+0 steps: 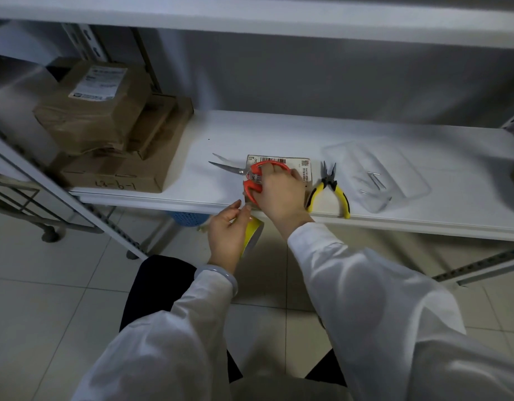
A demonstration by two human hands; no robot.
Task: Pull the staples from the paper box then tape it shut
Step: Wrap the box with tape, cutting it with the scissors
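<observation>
Stockroom — white metal shelving (279,131), stacked labelled parcels (105,111), tiled floor (47,285)

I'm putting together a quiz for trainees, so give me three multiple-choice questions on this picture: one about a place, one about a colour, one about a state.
1. Where do the pliers lie relative to the box? A. left of it B. right of it C. on it
2. What colour are the handles of the scissors? A. blue B. green C. orange
3. What is the left hand doing? A. holding the tape B. resting on the box C. gripping the pliers

1 B: the pliers lie just right of the box.
2 C: orange loops show at the right hand.
3 A: its fingers curl round the yellow tape below the shelf edge.
</observation>
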